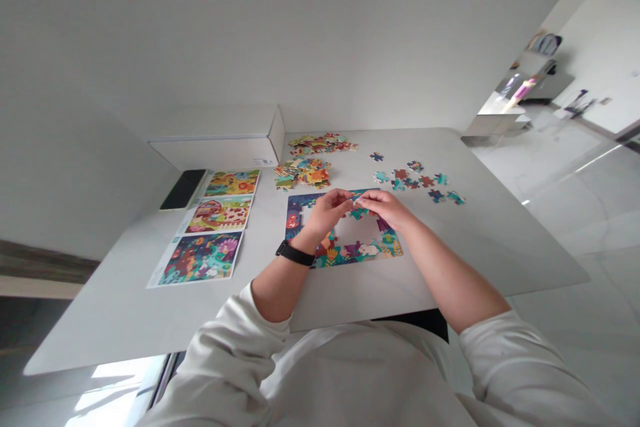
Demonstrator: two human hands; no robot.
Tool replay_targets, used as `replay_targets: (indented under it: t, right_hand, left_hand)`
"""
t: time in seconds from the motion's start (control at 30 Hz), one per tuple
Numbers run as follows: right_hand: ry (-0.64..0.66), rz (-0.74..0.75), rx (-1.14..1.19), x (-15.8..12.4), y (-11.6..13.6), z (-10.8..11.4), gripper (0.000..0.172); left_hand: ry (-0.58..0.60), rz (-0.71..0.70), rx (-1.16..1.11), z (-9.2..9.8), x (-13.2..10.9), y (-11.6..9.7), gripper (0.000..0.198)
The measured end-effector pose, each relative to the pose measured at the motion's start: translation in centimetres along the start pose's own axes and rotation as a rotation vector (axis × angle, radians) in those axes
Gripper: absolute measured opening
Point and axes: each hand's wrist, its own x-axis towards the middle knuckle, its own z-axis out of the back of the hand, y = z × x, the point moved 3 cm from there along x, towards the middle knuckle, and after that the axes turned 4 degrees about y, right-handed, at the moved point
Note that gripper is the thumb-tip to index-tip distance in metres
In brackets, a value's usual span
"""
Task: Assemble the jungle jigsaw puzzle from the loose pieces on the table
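A: ok so I'm standing by this smooth white tabletop [475,247], where's the action?

B: Middle. There's a rectangular, brightly coloured cardboard jigsaw [353,255], lying flat right in front of the person, border mostly there, with a pale hollow in the centre. Probably sits there so both arms reach it easily.

A: And the hands?

B: Left hand [327,210], the one with the black wristband [295,254], is over the jigsaw's upper part. Right hand [385,207] comes in from the other side. Fingers on both are curled, thumbs in, tips nearly meeting near the top edge. Looks like a pinch, maybe for fine control, but tbh I can't make out whether there's a piece in either one.

A: What about that loose scatter of teal, rust-brown and dark blue cardboard pieces [400,174]?

B: Beyond the right hand, mostly spread apart, I guess so each shape reads at a glance. The two heaped piles of yellow, orange and green pieces [315,173] are further back, beside the long white box [215,150]. My guess is they're different pictures, kept apart to avoid mixups.

A: And the three colourful printed pictures on white paper [220,215]?

B: Off to the left, face up, next to a flat black phone-like slab [183,189]. Handy for glancing over, imo. The nearest one shares the jigsaw's blues and purples.
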Motion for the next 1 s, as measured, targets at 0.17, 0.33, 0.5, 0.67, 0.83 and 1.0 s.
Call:
replay_targets:
  t: [0.17, 0.33, 0.5, 0.67, 0.83, 1.0]
  right_hand:
    - [-0.01, 0.004, 0.003, -0.07, 0.37, -0.07, 0.05]
    - [-0.099, -0.014, 0.073, -0.04, 0.5, 0.28, 0.055]
    - [-0.089, -0.036, 0.091, 0.1, 0.14, 0.46, 0.049]
    - [-0.084, -0.031, 0.107, 0.22, 0.06, 0.42, 0.046]
    - [-0.122, -0.032, 0.144, 0.24, 0.16, 0.57, 0.045]
    - [-0.136, -0.033, 0.143, 0.16, 0.2, 0.75, 0.044]
  left_hand:
    - [0.032, 0.002, 0.004, -0.26, 0.09, 0.18, 0.038]
    - [-0.08, -0.003, -0.03, 0.16, 0.26, 0.16, 0.042]
    - [-0.163, -0.004, -0.039, 0.56, 0.18, 0.05, 0.042]
    - [-0.147, -0.013, -0.035, 0.37, 0.15, 0.03, 0.04]
    - [-0.087, -0.01, -0.021, 0.05, 0.17, 0.07, 0.037]
    - [-0.072, -0.007, -0.017, 0.01, 0.22, 0.27, 0.038]
